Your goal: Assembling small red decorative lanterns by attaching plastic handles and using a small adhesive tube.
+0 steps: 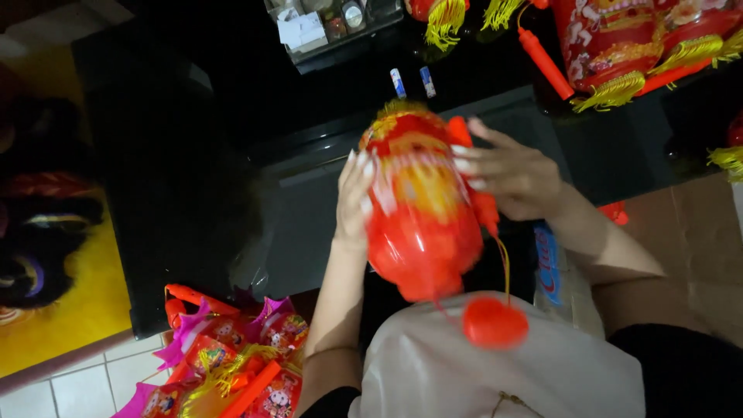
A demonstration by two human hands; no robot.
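Both hands clasp a blurred red lantern (422,209), mid-frame.
Left hand (354,197) and right hand (511,172) press its sides; its print is unreadable through motion blur.

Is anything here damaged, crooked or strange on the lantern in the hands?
No damage shows. The red lantern lies tilted between the left hand and the right hand, and it is blurred. A round red piece dangles from it on a cord, which is not clearly a fault.
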